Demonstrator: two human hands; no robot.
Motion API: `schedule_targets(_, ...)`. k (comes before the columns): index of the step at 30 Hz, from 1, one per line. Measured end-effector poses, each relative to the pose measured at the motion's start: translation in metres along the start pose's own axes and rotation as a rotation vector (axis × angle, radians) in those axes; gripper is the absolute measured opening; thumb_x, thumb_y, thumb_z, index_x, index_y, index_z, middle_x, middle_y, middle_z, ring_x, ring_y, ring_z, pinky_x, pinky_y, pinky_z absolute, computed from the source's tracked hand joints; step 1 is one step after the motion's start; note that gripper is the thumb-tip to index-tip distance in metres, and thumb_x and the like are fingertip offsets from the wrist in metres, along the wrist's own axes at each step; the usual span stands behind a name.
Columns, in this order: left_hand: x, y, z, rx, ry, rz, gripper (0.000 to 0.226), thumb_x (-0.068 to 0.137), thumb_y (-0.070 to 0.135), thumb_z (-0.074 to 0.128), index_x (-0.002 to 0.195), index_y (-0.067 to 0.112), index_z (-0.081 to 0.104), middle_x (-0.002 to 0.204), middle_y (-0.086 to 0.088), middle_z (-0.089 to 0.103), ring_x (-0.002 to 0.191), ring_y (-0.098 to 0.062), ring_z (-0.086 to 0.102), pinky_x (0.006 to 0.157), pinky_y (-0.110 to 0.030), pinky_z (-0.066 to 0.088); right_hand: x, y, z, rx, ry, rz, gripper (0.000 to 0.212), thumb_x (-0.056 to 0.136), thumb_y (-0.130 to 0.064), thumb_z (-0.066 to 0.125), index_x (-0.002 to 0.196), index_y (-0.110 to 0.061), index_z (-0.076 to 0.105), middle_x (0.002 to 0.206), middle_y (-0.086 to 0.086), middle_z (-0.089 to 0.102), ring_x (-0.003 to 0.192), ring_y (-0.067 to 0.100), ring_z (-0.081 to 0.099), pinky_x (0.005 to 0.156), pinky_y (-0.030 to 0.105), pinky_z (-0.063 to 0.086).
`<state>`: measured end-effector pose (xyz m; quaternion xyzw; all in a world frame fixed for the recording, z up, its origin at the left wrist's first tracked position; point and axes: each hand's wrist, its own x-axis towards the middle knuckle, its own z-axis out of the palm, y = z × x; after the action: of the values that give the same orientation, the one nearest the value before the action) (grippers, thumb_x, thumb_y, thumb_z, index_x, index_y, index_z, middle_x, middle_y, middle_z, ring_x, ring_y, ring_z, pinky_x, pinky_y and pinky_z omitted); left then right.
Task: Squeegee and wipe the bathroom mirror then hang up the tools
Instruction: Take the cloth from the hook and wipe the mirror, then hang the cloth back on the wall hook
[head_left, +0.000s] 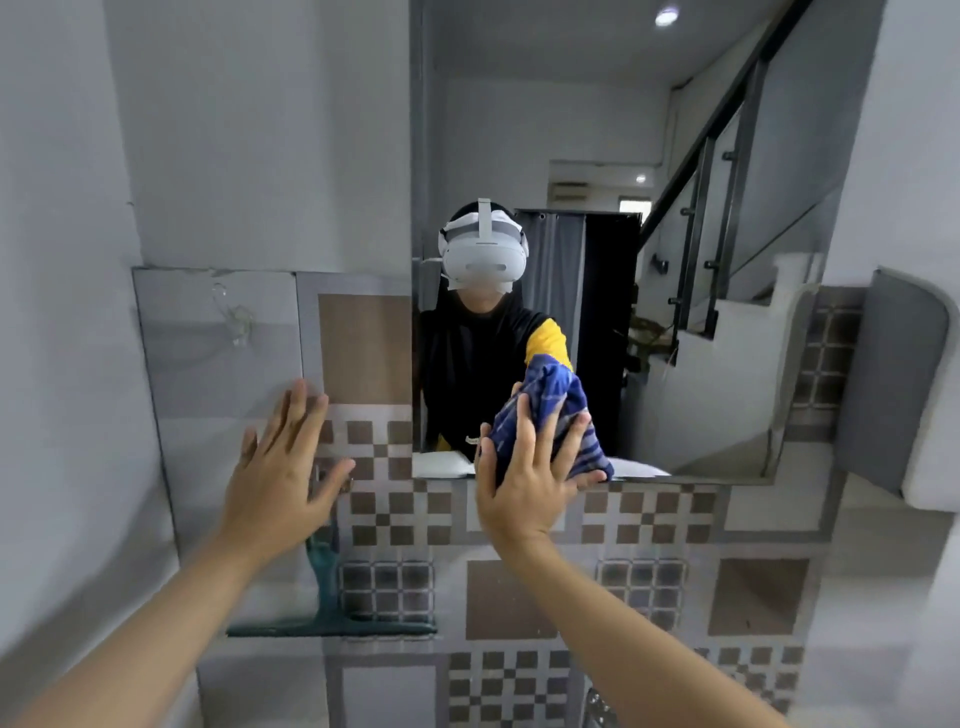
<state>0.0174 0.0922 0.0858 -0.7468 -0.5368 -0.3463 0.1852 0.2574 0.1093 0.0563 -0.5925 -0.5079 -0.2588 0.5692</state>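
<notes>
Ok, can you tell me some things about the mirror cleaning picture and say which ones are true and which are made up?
1. The right hand presses a blue cloth on the mirror. True.
2. The left hand holds the squeegee. False: it is open flat against the tiled wall, holding nothing.
3. The squeegee hangs on the wall below the left hand. True.
4. The cloth is at the top of the mirror. False: it is at the bottom edge.
</notes>
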Motion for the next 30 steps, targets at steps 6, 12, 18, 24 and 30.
schedule_targets(6,-0.001,-0.023,0.001,-0.036,-0.041,0.053,0.074,0.086,0.062,0.023,0.148,0.03,-0.002,0.157,0.007,-0.012,0.143,-0.01,-0.012,0.112,-0.047,0.006,-0.02,-0.044,0.019,0.057,0.033,-0.176,0.048,0.091,-0.031,0.048,0.138,-0.023,0.044,0.15,0.006,0.041,0.149,0.022,-0.004,0.099,0.078,0.004)
schedule_targets(12,0.0,-0.027,0.001,-0.112,-0.059,0.081,0.08,0.082,0.063,0.03,0.147,0.034,-0.006,0.156,0.007,-0.015,0.143,-0.01,-0.014,0.112,-0.045,0.004,-0.026,-0.064,0.017,0.122,-0.087,-0.294,0.047,0.088,-0.018,0.044,0.135,-0.021,0.042,0.149,0.008,0.041,0.149,0.025,0.003,0.097,0.081,0.007)
schedule_targets(18,-0.002,-0.025,-0.022,-0.384,-0.11,0.077,0.088,0.079,0.066,0.041,0.148,0.031,-0.002,0.156,0.012,-0.006,0.143,-0.005,-0.006,0.116,-0.048,0.009,-0.022,-0.088,-0.019,0.563,-0.349,-0.199,0.053,0.085,0.001,0.049,0.133,-0.02,0.051,0.146,0.005,0.047,0.144,0.025,0.028,0.115,0.058,0.019)
schedule_targets(24,-0.022,0.01,-0.078,-0.918,0.011,-0.04,0.053,0.087,0.044,0.056,0.135,0.025,0.044,0.124,0.001,0.062,0.108,0.001,0.058,0.09,-0.013,0.047,-0.031,-0.124,-0.069,0.927,-0.499,0.023,0.056,0.089,0.008,0.054,0.136,-0.021,0.047,0.131,-0.005,0.055,0.119,0.0,0.053,0.095,0.02,0.049)
schedule_targets(30,-0.036,0.01,-0.115,-1.153,-0.008,-0.11,0.037,0.089,0.045,0.049,0.122,0.03,0.055,0.107,0.0,0.07,0.098,-0.012,0.067,0.083,-0.03,0.054,-0.04,-0.157,-0.088,1.224,-0.701,0.136,0.049,0.092,-0.004,0.055,0.137,-0.02,0.044,0.128,0.008,0.062,0.115,0.021,0.061,0.098,0.039,0.051)
